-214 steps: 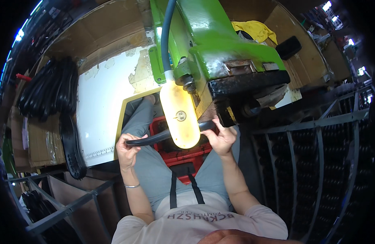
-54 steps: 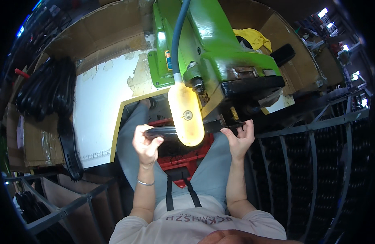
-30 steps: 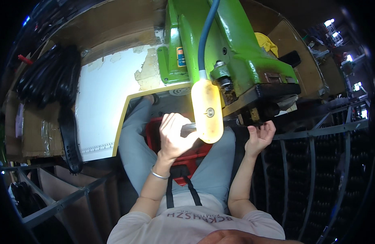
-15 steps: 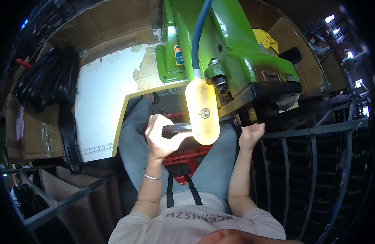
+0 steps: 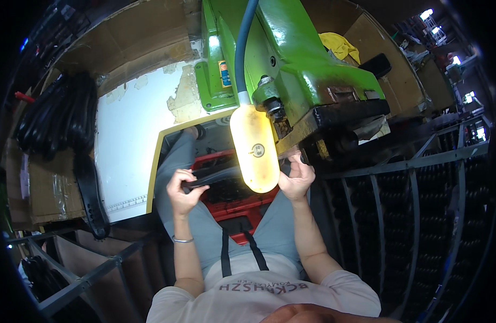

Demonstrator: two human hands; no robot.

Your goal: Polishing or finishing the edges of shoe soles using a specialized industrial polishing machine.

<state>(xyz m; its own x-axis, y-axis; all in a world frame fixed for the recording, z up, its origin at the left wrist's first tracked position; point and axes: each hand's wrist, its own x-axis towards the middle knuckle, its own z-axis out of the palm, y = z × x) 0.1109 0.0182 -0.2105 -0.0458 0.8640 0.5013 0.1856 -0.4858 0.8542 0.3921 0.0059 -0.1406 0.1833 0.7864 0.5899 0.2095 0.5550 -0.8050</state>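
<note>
A long, dark, glossy strap (image 5: pixel 218 177) stretches over my lap between my hands, and its middle passes behind the glowing yellow lamp (image 5: pixel 254 161). My left hand (image 5: pixel 184 192) is closed on its left end, thumb below and fingers above. On the other side of the lamp, my right hand (image 5: pixel 297 178) is closed, with a dark bit showing at its fingertips in line with the strap. That hand is just below the dark working head (image 5: pixel 342 126) of the green machine (image 5: pixel 318 70). The lamp hides part of the right fingers' grip.
A bundle of black straps (image 5: pixel 57 118) lies at the left beside the white tabletop (image 5: pixel 127 145). One strap with holes (image 5: pixel 91 196) hangs over its edge. Metal racks (image 5: pixel 415 167) stand at the right. A yellow cloth (image 5: pixel 339 46) sits behind the machine.
My right hand has come leftward from under the machine head to beside the lamp. My left hand has moved left and slightly down, and the strap now shows dark between them.
</note>
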